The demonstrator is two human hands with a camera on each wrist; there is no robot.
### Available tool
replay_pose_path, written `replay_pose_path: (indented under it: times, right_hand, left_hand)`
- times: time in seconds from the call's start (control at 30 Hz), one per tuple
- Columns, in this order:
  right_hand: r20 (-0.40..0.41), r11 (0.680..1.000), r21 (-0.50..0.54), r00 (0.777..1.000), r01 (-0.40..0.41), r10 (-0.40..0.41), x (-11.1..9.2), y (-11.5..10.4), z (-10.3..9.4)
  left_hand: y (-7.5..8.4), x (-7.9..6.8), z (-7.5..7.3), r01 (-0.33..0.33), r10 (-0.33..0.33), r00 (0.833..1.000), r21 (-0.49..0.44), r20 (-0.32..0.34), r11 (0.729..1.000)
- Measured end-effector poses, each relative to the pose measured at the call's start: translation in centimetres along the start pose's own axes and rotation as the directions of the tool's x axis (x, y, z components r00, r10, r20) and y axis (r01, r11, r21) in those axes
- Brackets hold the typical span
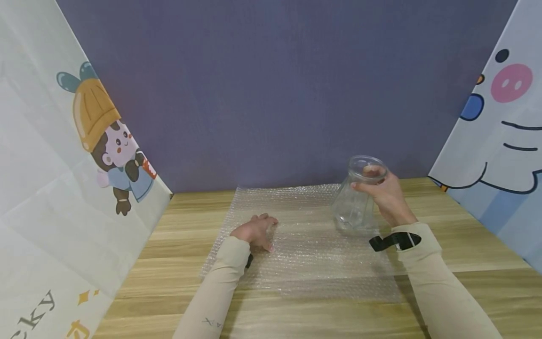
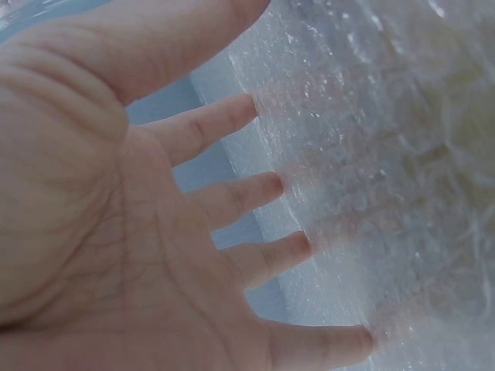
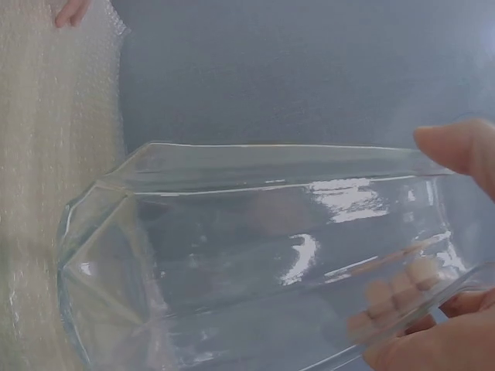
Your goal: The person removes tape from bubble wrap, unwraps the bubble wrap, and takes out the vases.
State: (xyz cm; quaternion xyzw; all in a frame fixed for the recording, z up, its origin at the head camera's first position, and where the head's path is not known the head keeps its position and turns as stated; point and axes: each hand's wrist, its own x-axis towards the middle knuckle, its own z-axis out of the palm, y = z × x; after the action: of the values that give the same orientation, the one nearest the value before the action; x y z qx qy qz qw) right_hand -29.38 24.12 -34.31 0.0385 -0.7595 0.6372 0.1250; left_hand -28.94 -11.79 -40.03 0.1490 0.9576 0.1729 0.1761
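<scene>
A clear glass vase (image 1: 354,207) with a faceted body and a round rim leans slightly over the right part of a bubble wrap sheet (image 1: 305,245). My right hand (image 1: 387,195) grips it near the neck, thumb on one side and fingers on the other. In the right wrist view the vase (image 3: 255,255) spans the frame, fingers seen through its glass; whether its base touches the wrap I cannot tell. My left hand (image 1: 255,231) is at the left part of the sheet. Its spread fingers meet the bubble wrap (image 2: 387,154) at their tips in the left wrist view.
The sheet lies flat on a wood-grain table (image 1: 169,282). Behind the table rises a plain purple-grey wall panel (image 1: 271,94). White panels with cartoon prints flank it, one at left (image 1: 38,155) and one at right (image 1: 508,174).
</scene>
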Motion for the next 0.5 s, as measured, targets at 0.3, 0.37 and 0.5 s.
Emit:
replay_pose_path:
  times: [0.3, 0.37, 0.5]
  right_hand:
    - [-0.018, 0.999, -0.042, 1.000, 0.011, -0.012, 0.09, 0.07, -0.05]
    - [-0.022, 0.999, -0.045, 1.000, 0.012, -0.013, 0.12, 0.07, -0.11]
    - [-0.035, 0.998, -0.056, 0.999, 0.008, -0.010, 0.18, 0.14, -0.22]
  left_hand:
    - [-0.09, 0.01, 0.01, 0.000, 0.000, 1.000, 0.007, 0.001, 1.000]
    - [-0.06, -0.02, -0.05, 0.001, -0.001, 1.000, 0.009, 0.002, 1.000]
    - [-0.06, -0.02, -0.05, 0.004, -0.004, 1.000, 0.007, 0.002, 1.000]
